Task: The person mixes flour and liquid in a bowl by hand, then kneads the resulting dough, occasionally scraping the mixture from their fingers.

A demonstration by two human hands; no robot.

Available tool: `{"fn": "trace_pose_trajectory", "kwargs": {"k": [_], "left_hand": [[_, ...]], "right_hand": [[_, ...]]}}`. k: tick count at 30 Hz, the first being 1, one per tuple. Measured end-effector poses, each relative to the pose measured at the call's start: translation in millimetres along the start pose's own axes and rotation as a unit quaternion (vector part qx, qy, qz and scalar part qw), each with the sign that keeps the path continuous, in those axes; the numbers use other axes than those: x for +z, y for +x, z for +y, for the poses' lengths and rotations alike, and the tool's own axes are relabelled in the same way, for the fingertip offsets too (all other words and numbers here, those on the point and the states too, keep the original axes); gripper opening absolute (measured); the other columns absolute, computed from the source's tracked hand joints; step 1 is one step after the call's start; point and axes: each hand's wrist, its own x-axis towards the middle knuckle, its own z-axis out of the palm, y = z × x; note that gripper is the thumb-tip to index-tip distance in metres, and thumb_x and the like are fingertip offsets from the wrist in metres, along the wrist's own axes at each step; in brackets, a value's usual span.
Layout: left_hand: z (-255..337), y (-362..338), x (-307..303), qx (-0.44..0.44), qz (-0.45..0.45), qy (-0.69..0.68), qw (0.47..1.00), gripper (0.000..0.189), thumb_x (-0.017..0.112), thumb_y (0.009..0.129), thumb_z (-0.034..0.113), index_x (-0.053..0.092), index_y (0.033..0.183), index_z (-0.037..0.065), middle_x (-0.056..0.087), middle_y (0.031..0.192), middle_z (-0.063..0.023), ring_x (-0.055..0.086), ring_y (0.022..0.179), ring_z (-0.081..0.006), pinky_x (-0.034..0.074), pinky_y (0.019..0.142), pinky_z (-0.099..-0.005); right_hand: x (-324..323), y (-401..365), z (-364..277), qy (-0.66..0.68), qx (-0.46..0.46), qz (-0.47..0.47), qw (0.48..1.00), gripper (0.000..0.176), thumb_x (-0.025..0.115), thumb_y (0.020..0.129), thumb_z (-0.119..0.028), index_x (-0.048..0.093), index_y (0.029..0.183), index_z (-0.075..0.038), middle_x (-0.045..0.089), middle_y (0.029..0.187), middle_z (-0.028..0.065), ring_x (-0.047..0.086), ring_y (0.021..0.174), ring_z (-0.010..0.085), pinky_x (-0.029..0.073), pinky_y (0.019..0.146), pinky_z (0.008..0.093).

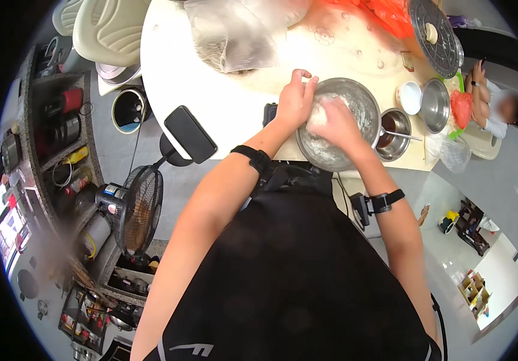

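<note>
A metal mixing bowl (364,99) dusted with flour sits at the table's front edge, close to my body. My left hand (296,99) holds it at the left rim, with fingers partly bent. Inside the bowl, my right hand (336,125) is closed on a pale lump of dough (317,115) and presses it near the left wall. White flour smears cover the inner wall. Right of the bowl stands a smaller metal bowl (401,123) with dark liquid and a utensil handle across its rim.
A white bowl (409,98) and another metal bowl (435,106) stand to the right. A phone (190,133) lies at the left table edge above a fan (140,207). Plastic bags (235,36) lie at the back. Another person (493,102) sits at right.
</note>
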Motion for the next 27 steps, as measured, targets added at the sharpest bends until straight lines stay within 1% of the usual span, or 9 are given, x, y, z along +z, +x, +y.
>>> {"fn": "trace_pose_trajectory", "kwargs": {"k": [2, 3, 8, 13, 17, 21, 24, 25, 27], "left_hand": [[-1.6, 1.7, -0.6, 0.014, 0.010, -0.011, 1.000, 0.033, 0.057, 0.108, 0.030, 0.053, 0.120, 0.000, 0.066, 0.069, -0.0186, 0.066, 0.070, -0.0401, 0.049, 0.071, -0.0484], [-3.5, 0.7, -0.1, 0.019, 0.013, -0.016, 1.000, 0.033, 0.058, 0.107, 0.030, 0.053, 0.120, 0.000, 0.066, 0.069, -0.0183, 0.065, 0.070, -0.0399, 0.049, 0.071, -0.0484], [-0.8, 0.8, -3.7, 0.018, 0.000, 0.015, 1.000, 0.032, 0.059, 0.107, 0.030, 0.054, 0.118, 0.000, 0.064, 0.067, -0.0171, 0.065, 0.068, -0.0385, 0.049, 0.068, -0.0482], [-6.8, 0.5, 5.9, 0.062, 0.006, 0.048, 0.997, 0.030, 0.062, 0.105, 0.029, 0.055, 0.115, 0.001, 0.063, 0.065, -0.0166, 0.063, 0.066, -0.0404, 0.049, 0.066, -0.0491], [-10.9, -6.7, 3.1, 0.063, 0.048, 0.039, 0.996, 0.030, 0.064, 0.104, 0.028, 0.055, 0.115, 0.002, 0.062, 0.064, -0.0156, 0.063, 0.065, -0.0391, 0.048, 0.064, -0.0485], [-3.8, -9.8, -2.8, 0.036, 0.020, 0.060, 0.997, 0.033, 0.067, 0.103, 0.031, 0.055, 0.114, 0.002, 0.060, 0.063, -0.0135, 0.061, 0.061, -0.0342, 0.047, 0.063, -0.0462], [-4.0, -12.1, -3.0, 0.029, 0.021, 0.052, 0.998, 0.033, 0.067, 0.103, 0.031, 0.056, 0.112, 0.002, 0.060, 0.062, -0.0123, 0.061, 0.060, -0.0321, 0.047, 0.062, -0.0451], [-4.4, -14.2, -3.2, 0.026, 0.023, 0.050, 0.998, 0.032, 0.067, 0.103, 0.031, 0.056, 0.112, 0.002, 0.060, 0.062, -0.0122, 0.061, 0.061, -0.0318, 0.047, 0.062, -0.0448], [-4.4, -14.0, -3.2, 0.024, 0.028, 0.046, 0.998, 0.032, 0.067, 0.102, 0.031, 0.057, 0.111, 0.002, 0.060, 0.062, -0.0120, 0.062, 0.061, -0.0313, 0.047, 0.062, -0.0443]], "right_hand": [[6.4, -8.4, 19.8, -0.040, -0.088, -0.066, 0.993, 0.071, 0.082, 0.071, -0.033, 0.065, 0.128, 0.007, 0.068, 0.120, 0.0288, 0.059, 0.120, 0.0447, 0.049, 0.106, 0.0487], [14.7, -20.8, 28.0, -0.069, -0.134, -0.004, 0.989, 0.069, 0.082, 0.070, -0.031, 0.066, 0.126, 0.006, 0.069, 0.120, 0.0289, 0.062, 0.120, 0.0434, 0.050, 0.106, 0.0464], [-32.2, -38.6, 11.1, 0.079, 0.020, 0.009, 0.997, 0.060, 0.080, 0.072, -0.025, 0.068, 0.122, 0.006, 0.071, 0.117, 0.0269, 0.066, 0.114, 0.0410, 0.050, 0.104, 0.0461], [28.4, -21.8, 17.4, -0.109, 0.030, 0.250, 0.962, 0.065, 0.080, 0.077, -0.026, 0.063, 0.132, 0.004, 0.063, 0.130, 0.0257, 0.055, 0.123, 0.0450, 0.046, 0.109, 0.0497], [49.8, -26.6, -1.0, -0.113, -0.078, 0.144, 0.980, 0.067, 0.080, 0.074, -0.027, 0.063, 0.132, 0.003, 0.060, 0.135, 0.0229, 0.053, 0.127, 0.0427, 0.046, 0.111, 0.0493], [17.6, -51.6, 2.2, -0.034, -0.121, -0.054, 0.991, 0.062, 0.080, 0.077, -0.027, 0.066, 0.131, -0.002, 0.061, 0.136, 0.0169, 0.053, 0.133, 0.0385, 0.047, 0.112, 0.0459], [-5.5, -58.7, 5.5, 0.110, -0.085, -0.063, 0.988, 0.055, 0.076, 0.083, -0.024, 0.066, 0.132, -0.001, 0.061, 0.140, 0.0179, 0.050, 0.137, 0.0387, 0.045, 0.115, 0.0449], [-0.2, -52.6, 23.2, 0.287, -0.005, -0.053, 0.957, 0.045, 0.068, 0.092, -0.016, 0.065, 0.134, 0.000, 0.056, 0.148, 0.0198, 0.047, 0.142, 0.0384, 0.042, 0.118, 0.0452], [6.6, -45.0, 47.2, 0.103, 0.008, 0.027, 0.994, 0.044, 0.063, 0.093, -0.012, 0.065, 0.135, 0.000, 0.053, 0.151, 0.0211, 0.048, 0.142, 0.0381, 0.042, 0.118, 0.0467]]}}
